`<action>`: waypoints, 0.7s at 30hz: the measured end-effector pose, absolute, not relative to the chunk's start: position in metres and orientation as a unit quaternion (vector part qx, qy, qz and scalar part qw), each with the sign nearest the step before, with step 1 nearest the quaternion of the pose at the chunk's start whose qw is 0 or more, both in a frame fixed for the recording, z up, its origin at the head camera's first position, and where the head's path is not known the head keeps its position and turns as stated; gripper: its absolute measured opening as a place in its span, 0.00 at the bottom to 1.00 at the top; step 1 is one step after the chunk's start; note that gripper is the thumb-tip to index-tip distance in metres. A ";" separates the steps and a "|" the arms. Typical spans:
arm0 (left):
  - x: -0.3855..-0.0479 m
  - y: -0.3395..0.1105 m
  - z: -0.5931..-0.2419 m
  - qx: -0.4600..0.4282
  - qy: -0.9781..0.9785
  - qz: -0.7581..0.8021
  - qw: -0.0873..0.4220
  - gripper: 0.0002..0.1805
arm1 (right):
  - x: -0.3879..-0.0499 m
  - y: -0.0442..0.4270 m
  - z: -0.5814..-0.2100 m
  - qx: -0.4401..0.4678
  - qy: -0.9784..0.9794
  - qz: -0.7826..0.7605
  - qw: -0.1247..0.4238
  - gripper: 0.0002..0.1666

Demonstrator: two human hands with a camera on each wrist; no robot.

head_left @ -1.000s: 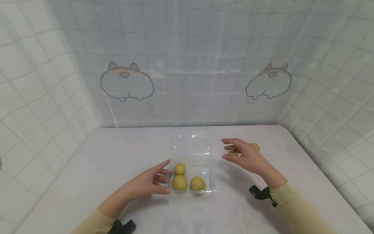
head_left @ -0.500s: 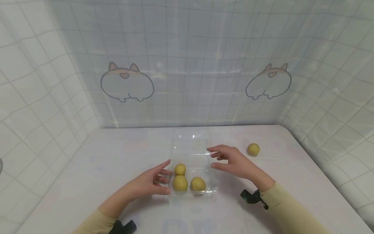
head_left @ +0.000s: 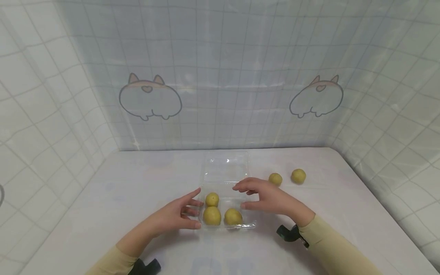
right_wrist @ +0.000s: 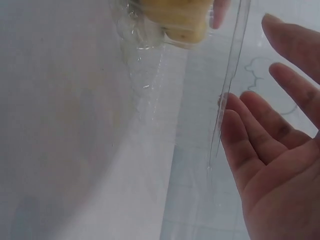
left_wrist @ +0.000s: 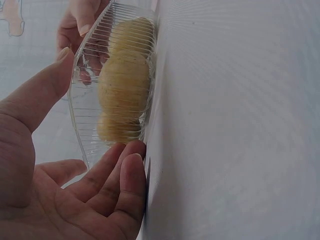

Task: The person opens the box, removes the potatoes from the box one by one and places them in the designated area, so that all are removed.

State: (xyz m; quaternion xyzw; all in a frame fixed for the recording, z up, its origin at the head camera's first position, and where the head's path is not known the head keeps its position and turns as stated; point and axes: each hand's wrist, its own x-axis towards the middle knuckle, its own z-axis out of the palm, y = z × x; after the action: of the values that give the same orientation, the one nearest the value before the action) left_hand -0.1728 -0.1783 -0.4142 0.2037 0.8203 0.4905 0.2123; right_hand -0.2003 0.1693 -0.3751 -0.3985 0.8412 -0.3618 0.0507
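Your left hand is spread wide at the left side of a clear plastic box, thumb well apart from the fingers; from the left wrist, the lower fingertips lie right against the ribbed side and the thumb is up by the rim. Your right hand is wide too, fingers reaching over the box's right edge and the thumb lower, nearer you. In the right wrist view its fingertips come up to the clear edge, though you cannot tell whether they press on it.

Between your hands, the box sits flat on the worktop. It is thin, glossy and see-through, with fine ridges down its side and bright glints on its rim. Its lid is folded back on the far side.

Three round yellow fruits sit inside: a large one at the near left, a smaller one touching it from behind, with a dark dot on top, and a third at the near right, slightly apart.

Beyond your right hand, a small loose fruit and a larger loose fruit rest on the worktop, a gap between them.
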 end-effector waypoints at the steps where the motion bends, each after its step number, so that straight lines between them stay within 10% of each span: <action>1: -0.173 -0.178 -0.414 0.204 0.820 0.490 0.212 0.56 | -0.200 0.168 -0.375 -0.407 0.840 -0.356 0.050 0.28; 21: -0.172 -0.178 -0.413 0.197 0.819 0.493 0.217 0.55 | -0.200 0.152 -0.377 -0.471 0.835 -0.259 0.117 0.26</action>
State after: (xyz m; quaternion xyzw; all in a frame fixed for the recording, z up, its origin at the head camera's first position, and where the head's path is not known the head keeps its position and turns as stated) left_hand -0.1719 -0.1782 -0.4127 0.1968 0.8190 0.4935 0.2167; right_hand -0.1997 0.1516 -0.3766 -0.4708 0.8353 -0.2587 0.1172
